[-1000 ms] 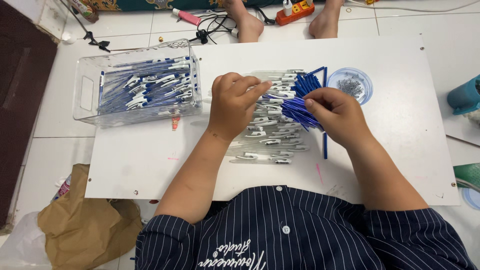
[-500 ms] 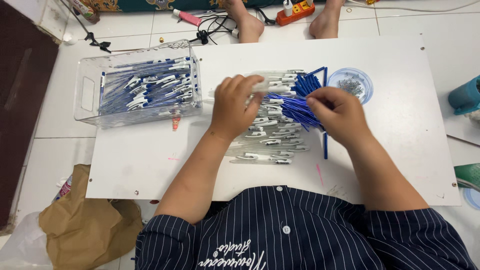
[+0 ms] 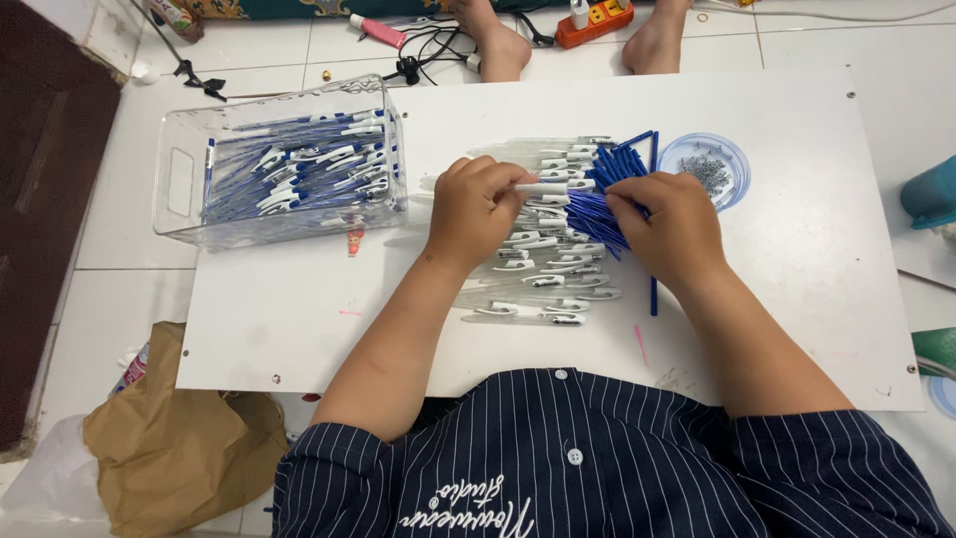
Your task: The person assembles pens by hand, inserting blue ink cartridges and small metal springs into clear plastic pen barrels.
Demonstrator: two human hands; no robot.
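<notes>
My left hand (image 3: 476,211) grips a clear pen barrel with a white clip (image 3: 543,187) over the white board (image 3: 299,309). My right hand (image 3: 665,221) rests on a bunch of blue pen refills (image 3: 597,214), fingers pinched at them. Below and between both hands lies a row of clear pen barrels with white clips (image 3: 543,284). A single blue stick (image 3: 654,289) lies upright on the board next to my right wrist.
A clear plastic bin (image 3: 179,184) full of finished blue pens stands at the board's left end. A small round clear lid with tiny metal parts (image 3: 709,171) sits at the far right. Another person's bare feet (image 3: 498,45), cables and an orange power strip (image 3: 596,20) lie beyond. A brown paper bag (image 3: 169,448) is on the floor.
My left hand has shifted slightly and now holds a barrel out toward the refills. My right hand has stayed on the blue bunch with small finger movements.
</notes>
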